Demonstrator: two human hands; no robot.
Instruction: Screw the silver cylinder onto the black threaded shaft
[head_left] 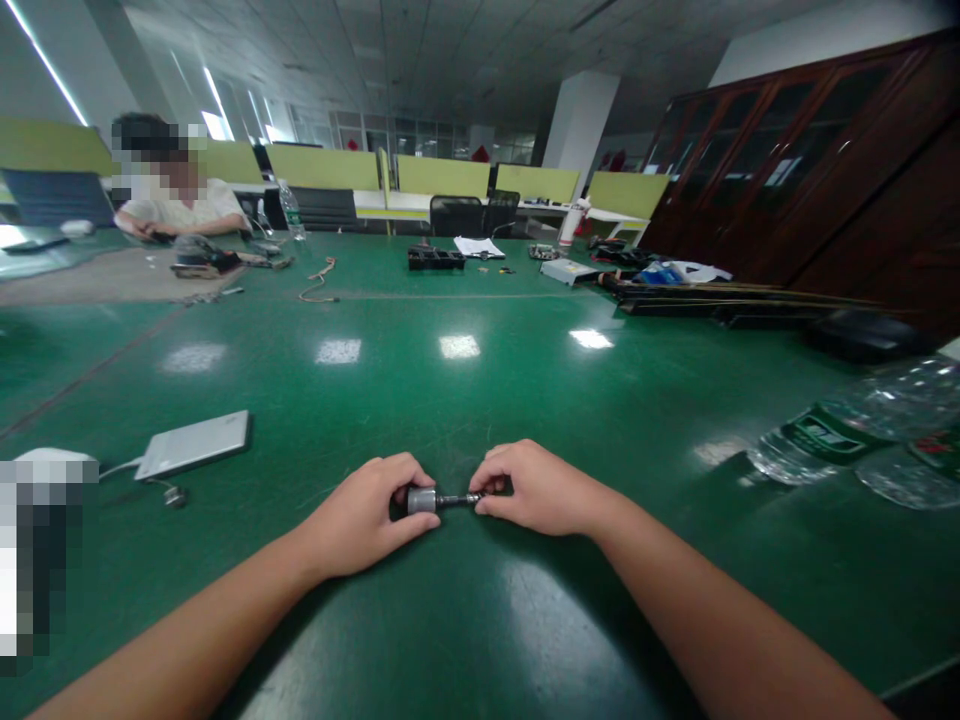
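No legible text — bottle label [831, 436] (green), blurred

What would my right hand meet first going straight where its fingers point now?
Probably the grey cylinder in your left hand, along the thin shaft your right hand pinches, though your left thumb looks almost as near.

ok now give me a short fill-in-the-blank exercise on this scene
1. The left hand holds the ____ end of the metal piece, the right hand the thin one.
2. The table is ____.
3. The flat pale box lies nearer the ____ hand.
4. Two near bottles are at the picture's ____ edge.

Missing: thick; green; left; right.
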